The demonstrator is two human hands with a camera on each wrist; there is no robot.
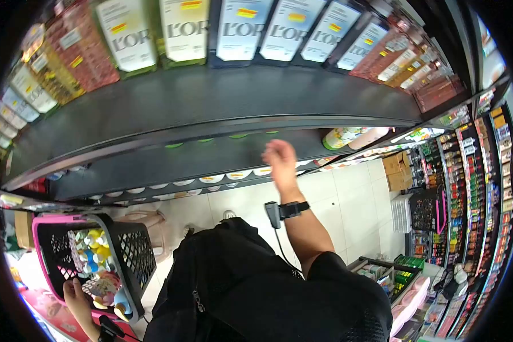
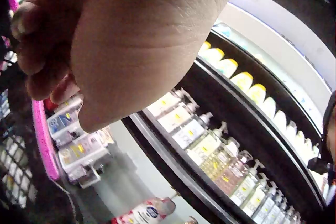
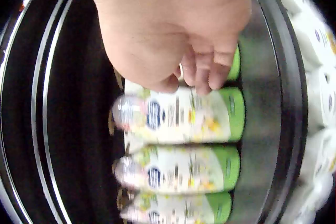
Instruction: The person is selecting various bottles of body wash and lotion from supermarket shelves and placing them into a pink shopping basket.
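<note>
"Logging hands first. Right hand [image 1: 280, 162], just right of centre in the head view: fingers loosely bent, side by side, nothing seen in them. Touching the bottles [image 3: 184, 116]?"

"Cannot tell. Right wrist view: fingertips overlap the row near the centre. Bottles run sideways across the frame, caps left, green bases right. Head view gives only green slivers beneath the lip of the upper shelf [image 1: 239, 94]."

"Left hand [image 1: 77, 299]?"

"Lower left of the head view, at the basket [image 1: 132, 251], fingers curled. Gripping it or merely resting: cannot tell. Goods [image 1: 101, 251] lie heaped inside."

"Risks, as judged?"

"(1) Bottle toppled. Cause: fingers entering at a slant; with the row so close-set, one could take its neighbour along. (2) Knuckles or a cap knocking the upper shelf. Cause: its lip hides most of the row from the head view. (3) Basket tipping, goods sliding. Cause: a slack left hand during a long reach with the right."
</note>
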